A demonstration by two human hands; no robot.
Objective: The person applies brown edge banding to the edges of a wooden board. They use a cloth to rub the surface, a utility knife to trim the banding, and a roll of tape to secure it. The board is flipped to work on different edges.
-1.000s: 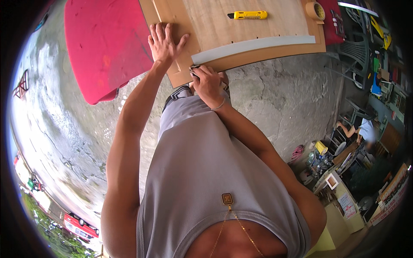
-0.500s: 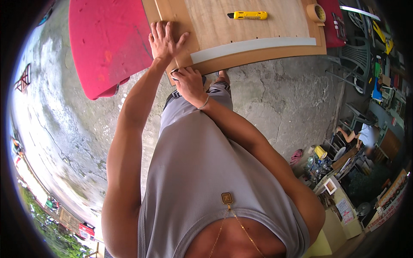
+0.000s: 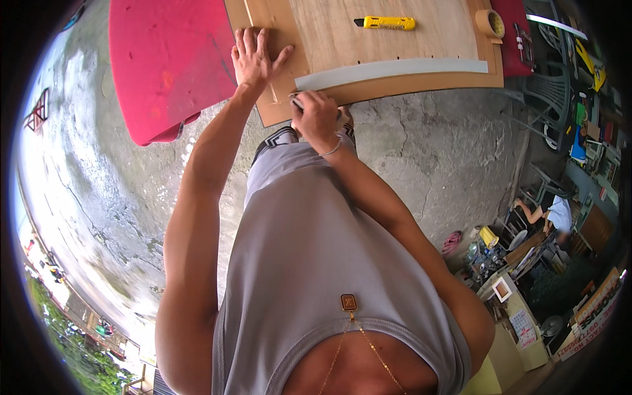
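Note:
My left hand [image 3: 255, 62] lies flat with fingers spread on the left border of a framed wooden panel [image 3: 382, 49]. That border is covered with brown tape [image 3: 280, 66]. Fingers curled, my right hand [image 3: 317, 120] is at the panel's near edge, close to its left corner. It grips a small grey object [image 3: 297, 101] that is mostly hidden in the fingers, so I cannot make out its kind. A pale strip [image 3: 395, 68] runs along the panel's near side. Farther up the panel lies a yellow utility knife [image 3: 388, 23], with a roll of brown tape [image 3: 489, 24] at the right border.
A red table [image 3: 171, 66] stands on the left, and its red top [image 3: 517, 39] shows again right of the panel. Dark chairs [image 3: 546, 89] and a cluttered bench [image 3: 513, 260] are on the right, where another person [image 3: 558, 214] sits. Cracked concrete floor [image 3: 441, 145] surrounds me.
My right hand has moved right, away from the panel's corner, and turned, with the small grey object now showing at its fingers. My left hand stays in place on the border.

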